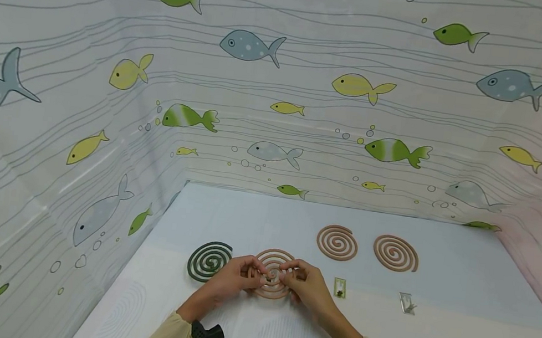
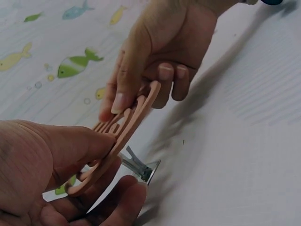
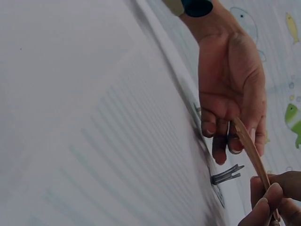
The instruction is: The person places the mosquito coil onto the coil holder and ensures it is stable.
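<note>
Both hands pinch a brown mosquito coil [image 1: 271, 295] just above the table. My left hand [image 1: 238, 278] grips its left part, with the thumb [image 2: 89, 143] on the upper face and other fingers beneath. From the opposite side my right hand [image 1: 307, 286] pinches the coil; its thumb and fingertips show in the left wrist view. Below the tilted coil [image 2: 127, 132] a small metal coil stand [image 2: 138, 165] is on the table, its forked prong pointing up toward the coil. Left fingertips come close to the stand's base. In the right wrist view that stand [image 3: 226, 175] sits under the coil [image 3: 251, 148].
A dark green coil [image 1: 200, 264] lies left of the left hand. Two more brown coils [image 1: 337, 242] [image 1: 396, 253] lie at the back right. Two metal stands [image 1: 340, 288] [image 1: 407, 303] are right of the right hand. Fish-printed sheeting [image 1: 258, 100] surrounds the white table [image 1: 246, 211].
</note>
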The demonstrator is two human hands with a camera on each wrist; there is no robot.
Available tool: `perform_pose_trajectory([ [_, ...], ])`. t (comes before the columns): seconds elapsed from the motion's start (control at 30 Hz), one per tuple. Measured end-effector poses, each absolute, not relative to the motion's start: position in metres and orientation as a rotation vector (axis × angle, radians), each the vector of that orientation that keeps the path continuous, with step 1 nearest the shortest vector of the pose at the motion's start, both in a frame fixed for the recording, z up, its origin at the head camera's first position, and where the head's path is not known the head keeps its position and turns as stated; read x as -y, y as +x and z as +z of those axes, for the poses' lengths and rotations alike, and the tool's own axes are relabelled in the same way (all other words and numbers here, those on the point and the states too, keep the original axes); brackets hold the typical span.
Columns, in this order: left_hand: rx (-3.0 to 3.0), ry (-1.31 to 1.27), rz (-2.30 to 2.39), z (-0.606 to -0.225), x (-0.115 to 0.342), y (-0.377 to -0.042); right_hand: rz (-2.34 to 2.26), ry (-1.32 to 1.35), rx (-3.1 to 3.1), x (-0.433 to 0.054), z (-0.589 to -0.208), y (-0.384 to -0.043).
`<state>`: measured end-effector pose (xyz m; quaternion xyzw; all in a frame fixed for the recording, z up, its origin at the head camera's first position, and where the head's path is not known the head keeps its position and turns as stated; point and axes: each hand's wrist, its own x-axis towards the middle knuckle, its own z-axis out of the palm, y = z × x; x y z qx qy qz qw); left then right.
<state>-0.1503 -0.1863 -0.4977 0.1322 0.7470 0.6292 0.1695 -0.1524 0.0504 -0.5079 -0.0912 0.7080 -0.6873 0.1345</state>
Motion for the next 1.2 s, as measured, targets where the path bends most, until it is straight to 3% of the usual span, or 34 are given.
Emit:
perform_pose_trajectory([
  [1.2,-2.093,0.293,1.859,-0.5013,0.1824,-0.1454,-2.012,-0.253,-2.031,-0.0438,-0.5174,-0.1574],
])
